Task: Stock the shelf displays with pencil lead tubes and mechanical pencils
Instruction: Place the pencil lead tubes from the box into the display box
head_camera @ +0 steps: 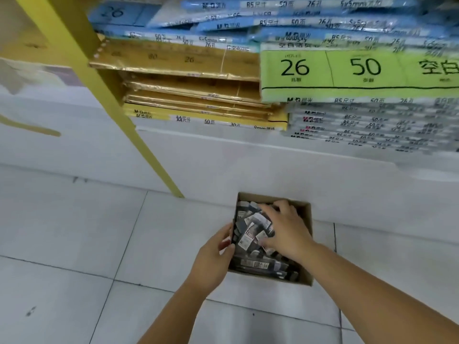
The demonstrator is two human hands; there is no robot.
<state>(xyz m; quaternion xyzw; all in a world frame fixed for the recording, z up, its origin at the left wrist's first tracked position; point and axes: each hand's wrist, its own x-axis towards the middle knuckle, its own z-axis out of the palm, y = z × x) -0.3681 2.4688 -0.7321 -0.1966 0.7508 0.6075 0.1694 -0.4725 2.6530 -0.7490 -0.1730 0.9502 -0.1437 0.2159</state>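
**Both hands at box of packs on floor**

White tiled floor [74,232] at left. Yellow post [139,135] slants down to the floor, ending just left of the box's far edge. Behind the post, on the shelf: gold paper packs [186,60] stacked, with blue paper packs [223,23] on top. Left hand [213,254] grips the left wall of the cardboard box [306,217], fingers and thumb curled at the rim. The box sits on the floor just in front of the white shelf base [248,165], open top, full of small dark packs [250,234] with white labels, jumbled. Right hand [285,232] is inside the box, fingers spread and bent down onto the packs; can't tell if it's pinching any. Upper right on the shelf: green paper pack [347,70] marked 26 and 50, lying on a stack of grey paper packs [360,122]
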